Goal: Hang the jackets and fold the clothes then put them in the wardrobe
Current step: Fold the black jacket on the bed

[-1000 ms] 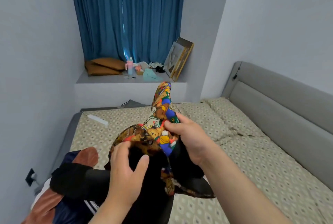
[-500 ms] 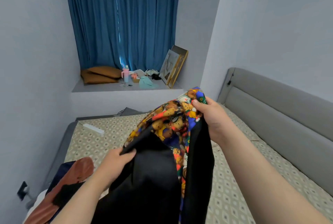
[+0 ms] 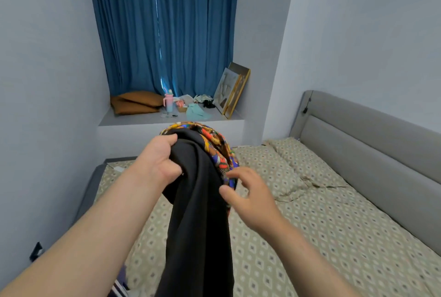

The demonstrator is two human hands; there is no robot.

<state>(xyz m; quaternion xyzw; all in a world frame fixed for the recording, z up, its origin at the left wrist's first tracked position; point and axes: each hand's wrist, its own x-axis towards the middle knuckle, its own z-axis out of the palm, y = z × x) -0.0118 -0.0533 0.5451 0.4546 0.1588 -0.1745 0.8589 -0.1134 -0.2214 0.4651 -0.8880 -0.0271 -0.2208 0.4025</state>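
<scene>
Black garment [image 3: 198, 213], colourful patterned lining [image 3: 214, 148] at top: hangs in air above bed [image 3: 322, 237]. My left hand [image 3: 160, 160] grips bunched upper edge, fingers curled into cloth. My right hand [image 3: 248, 198] loose, fingers spread, thumb against cloth, gripping nothing I can see. Striped fabric [image 3: 119, 290] at lower frame edge, likely more clothes waiting. Hanger, wardrobe: not in view. Judgement: early stage; this piece neither hung nor folded, stowing all ahead.
</scene>
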